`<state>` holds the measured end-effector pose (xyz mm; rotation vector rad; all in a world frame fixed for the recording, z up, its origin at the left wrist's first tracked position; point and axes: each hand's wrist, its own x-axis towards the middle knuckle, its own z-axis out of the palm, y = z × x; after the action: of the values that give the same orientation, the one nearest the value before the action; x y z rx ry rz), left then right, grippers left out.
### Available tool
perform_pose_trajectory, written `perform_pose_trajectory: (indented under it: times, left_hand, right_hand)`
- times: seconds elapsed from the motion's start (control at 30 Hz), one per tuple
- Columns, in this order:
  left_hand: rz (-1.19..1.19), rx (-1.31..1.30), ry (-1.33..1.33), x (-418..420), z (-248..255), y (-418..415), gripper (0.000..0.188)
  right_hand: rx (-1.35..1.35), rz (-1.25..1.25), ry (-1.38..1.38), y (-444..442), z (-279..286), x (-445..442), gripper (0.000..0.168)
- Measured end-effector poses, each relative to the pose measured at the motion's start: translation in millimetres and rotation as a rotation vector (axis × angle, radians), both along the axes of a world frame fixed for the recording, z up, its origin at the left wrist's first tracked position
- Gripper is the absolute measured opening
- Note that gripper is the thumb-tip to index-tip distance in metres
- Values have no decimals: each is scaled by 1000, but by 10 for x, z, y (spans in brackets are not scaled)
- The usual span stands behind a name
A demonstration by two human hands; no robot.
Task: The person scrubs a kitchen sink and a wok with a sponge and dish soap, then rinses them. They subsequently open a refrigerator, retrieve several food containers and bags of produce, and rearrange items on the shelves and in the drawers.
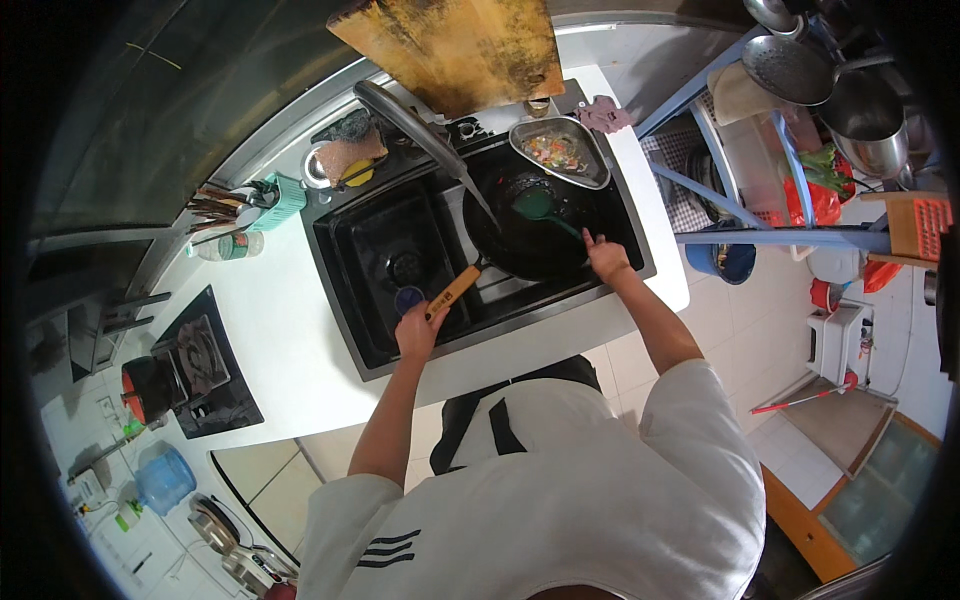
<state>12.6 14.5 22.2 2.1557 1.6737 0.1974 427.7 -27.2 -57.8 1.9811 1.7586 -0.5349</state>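
Note:
In the black double-basin sink (341, 311) a dark wok (517, 244) sits in the right basin. My left hand (416, 330) grips the wok's wooden handle (454, 291). My right hand (607, 259) holds a green spatula (534, 204), its head inside the wok. Water appears to run from the faucet (420, 127) into the wok. Behind the wok, a triangular strainer basket (600, 169) with food scraps (553, 154) stands in the sink's back right corner. A small dark blue round object (409, 298) is in the left basin, close to my left hand.
A wooden cutting board (457, 52) leans behind the sink. Sponges (349, 154) lie beside the faucet. On the left counter are a turquoise utensil basket (277, 202), a plastic bottle (240, 246) and a cooktop (210, 367). A blue rack (780, 238) with pans stands at right.

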Motion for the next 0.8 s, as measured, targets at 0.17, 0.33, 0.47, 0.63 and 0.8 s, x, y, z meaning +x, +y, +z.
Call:
perform_pose_trajectory:
  times: [0.17, 0.33, 0.47, 0.63, 0.8]
  left_hand:
    - [11, 18, 8, -7, -72, -19, 41]
    - [20, -34, 34, 5, -73, -37, 42]
    - [20, -54, 25, 19, -57, -38, 42]
    - [26, -103, 44, -21, -76, -38, 42]
    - [51, -109, 47, -19, -62, -38, 42]
  right_hand:
    - [-128, -57, 90, -150, 770, -574, 51]
    - [-39, -87, 257, 94, 762, -1014, 45]
    - [-67, -248, 133, 232, 536, -1012, 40]
    - [-119, -148, 284, 275, 993, -1335, 29]
    - [-142, -215, 179, 312, 689, -1244, 35]
